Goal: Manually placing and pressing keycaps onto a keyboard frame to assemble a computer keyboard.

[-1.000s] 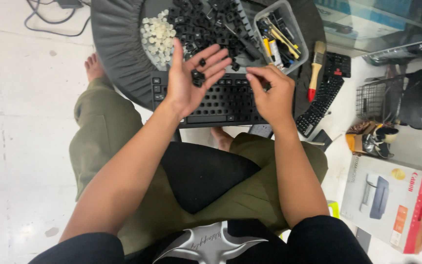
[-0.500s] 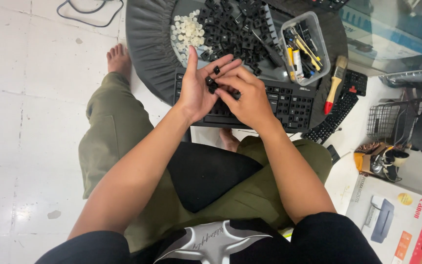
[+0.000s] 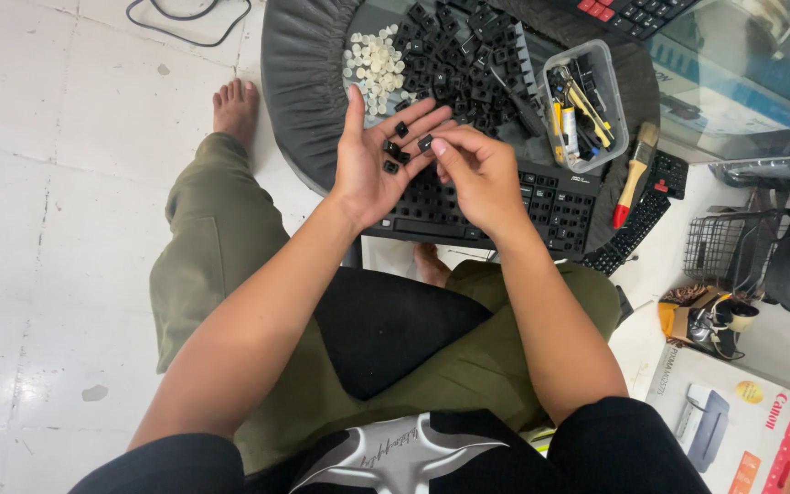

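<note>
— While the left hand (image 3: 372, 165) lies palm up over the black computer keyboard (image 3: 505, 206), how far open is it?

— Wide open, fingers spread and slightly cupped. A few small black square keycaps (image 3: 393, 155) rest loose on the palm and fingers — it cradles them rather than gripping.

— And the right hand (image 3: 479, 176)?

— Curled, knuckles up. Its thumb and forefinger are pinched on one small black keycap (image 3: 425, 143), right at the left hand's fingertips, so the two hands touch.

— Where is the keyboard?

— Across the person's lap, against the near edge of the round dark grey padded tray (image 3: 308, 82). On that tray sit a heap of loose black keycaps (image 3: 464, 50) and, beside it, a pile of small whitish rubber domes (image 3: 375, 64).

— Anything to the right?

— A clear plastic tub (image 3: 582, 105) of small tools stands just behind the keyboard, with a wooden-handled brush with a red tip (image 3: 635, 174) lying just beside it.
</note>
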